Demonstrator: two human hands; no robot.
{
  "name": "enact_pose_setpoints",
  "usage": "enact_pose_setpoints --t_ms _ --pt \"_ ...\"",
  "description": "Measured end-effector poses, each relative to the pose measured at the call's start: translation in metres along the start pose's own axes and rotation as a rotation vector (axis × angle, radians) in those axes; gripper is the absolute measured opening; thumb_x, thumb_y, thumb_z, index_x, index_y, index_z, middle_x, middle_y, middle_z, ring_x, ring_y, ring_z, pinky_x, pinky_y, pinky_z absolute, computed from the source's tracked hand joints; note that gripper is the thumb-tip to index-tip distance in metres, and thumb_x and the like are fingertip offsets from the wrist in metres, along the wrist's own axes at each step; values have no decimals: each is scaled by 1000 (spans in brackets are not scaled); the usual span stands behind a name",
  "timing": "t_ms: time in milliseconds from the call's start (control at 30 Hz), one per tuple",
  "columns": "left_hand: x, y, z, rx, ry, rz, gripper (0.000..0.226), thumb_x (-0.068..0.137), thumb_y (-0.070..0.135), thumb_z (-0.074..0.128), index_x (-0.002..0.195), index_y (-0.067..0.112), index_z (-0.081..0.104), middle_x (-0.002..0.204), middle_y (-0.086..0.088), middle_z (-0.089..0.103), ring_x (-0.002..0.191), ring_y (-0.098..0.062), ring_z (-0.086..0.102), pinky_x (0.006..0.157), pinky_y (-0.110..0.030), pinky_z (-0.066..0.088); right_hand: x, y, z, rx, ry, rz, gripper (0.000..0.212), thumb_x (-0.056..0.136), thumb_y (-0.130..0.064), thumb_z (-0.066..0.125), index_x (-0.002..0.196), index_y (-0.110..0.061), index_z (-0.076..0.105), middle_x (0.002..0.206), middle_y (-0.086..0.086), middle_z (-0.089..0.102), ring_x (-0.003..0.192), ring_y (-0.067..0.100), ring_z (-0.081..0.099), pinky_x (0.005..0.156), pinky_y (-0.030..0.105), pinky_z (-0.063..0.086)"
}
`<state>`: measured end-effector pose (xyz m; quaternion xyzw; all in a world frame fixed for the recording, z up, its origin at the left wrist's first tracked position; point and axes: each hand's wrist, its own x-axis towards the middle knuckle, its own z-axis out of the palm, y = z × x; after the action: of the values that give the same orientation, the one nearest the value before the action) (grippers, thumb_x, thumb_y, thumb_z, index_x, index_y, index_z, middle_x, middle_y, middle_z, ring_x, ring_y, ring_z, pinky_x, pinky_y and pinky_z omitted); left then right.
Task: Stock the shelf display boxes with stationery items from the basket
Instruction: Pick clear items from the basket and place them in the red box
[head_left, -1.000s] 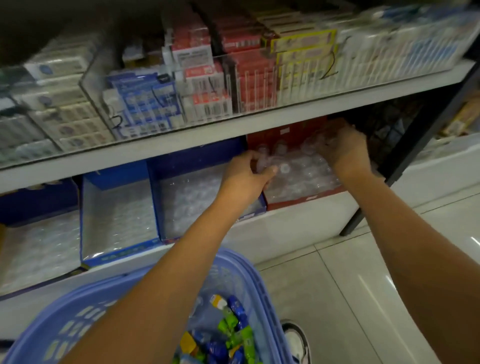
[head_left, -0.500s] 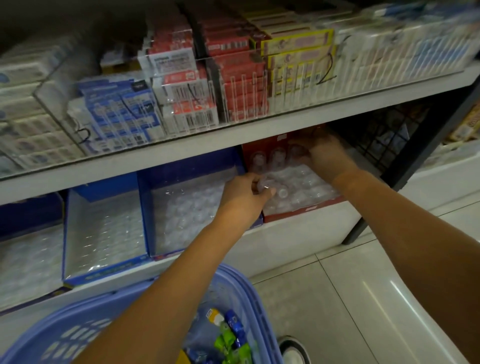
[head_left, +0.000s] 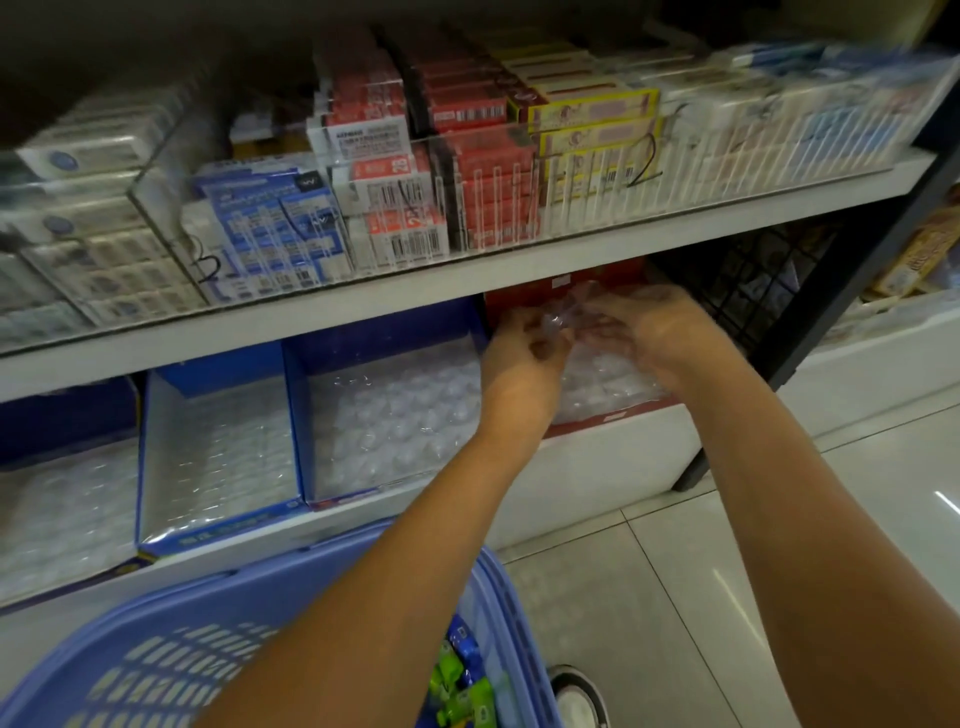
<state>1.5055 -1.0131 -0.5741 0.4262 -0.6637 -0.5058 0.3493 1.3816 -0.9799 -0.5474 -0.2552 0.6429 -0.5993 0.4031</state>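
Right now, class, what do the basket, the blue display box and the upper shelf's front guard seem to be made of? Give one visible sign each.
Basket: moulded plastic, matt lilac-blue; slotted walls.
Blue display box: probably printed cardboard, slightly glossy; thin, flat, folded walls.
Front guard: likely clear acrylic, glossy; packs show through it.

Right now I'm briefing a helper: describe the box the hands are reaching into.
Find the lower white shelf, under the clear bins. Follow its row of open boxes to the far right, where both hands meet. It is the only red box; its neighbours are blue.
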Motion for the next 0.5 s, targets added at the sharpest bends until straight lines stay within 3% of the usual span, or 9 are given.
enact_pose_setpoints --t_ms 33,100,167,267,433,500 --pt "0 -2 1 101 -65 36 35 92 17 58 126 8 52 122 -8 60 114 -26 58 97 -37 49 4 -3 -4 -58 117 -31 26 79 -4 70 103 5 64 95 18 70 76 21 69 72 26 58" --pt "-4 -11 2 496 -260 143 52 96 24 52 143 12 35 144 -12 42 132 -28 41 108 -37 38 16 -5 -17 -439 387 -164 29 77 -11 71 103 -2 64 101 15 69 87 24 66 75 28 52" --pt "-12 -24 3 835 -427 237 56 100 32 40 150 13 23 156 -10 24 143 -27 22 116 -34 23 26 1 -30 -749 489 -306 32 77 -17 72 105 -5 62 103 12 69 95 26 64 75 25 45" --pt "-20 -36 10 967 -458 277 54 104 32 23 152 10 10 160 -7 7 148 -22 4 119 -31 3 44 17 -34 -879 406 -366 31 81 -18 69 107 -4 60 103 11 69 98 27 63 82 28 46" --pt "-27 -44 23 1050 -393 256 60 103 39 18 151 6 1 160 -11 0 148 -26 -2 119 -35 -2 63 23 -30 -1022 327 -436 28 84 -16 66 105 1 61 104 15 68 100 28 63 74 21 40" --pt "-28 -47 30 1098 -355 238 60 104 35 20 150 5 -3 160 -11 -2 148 -27 -3 119 -36 -3 67 16 -30 -1159 288 -434 28 86 -19 64 105 2 62 107 20 66 101 33 61 79 28 44"
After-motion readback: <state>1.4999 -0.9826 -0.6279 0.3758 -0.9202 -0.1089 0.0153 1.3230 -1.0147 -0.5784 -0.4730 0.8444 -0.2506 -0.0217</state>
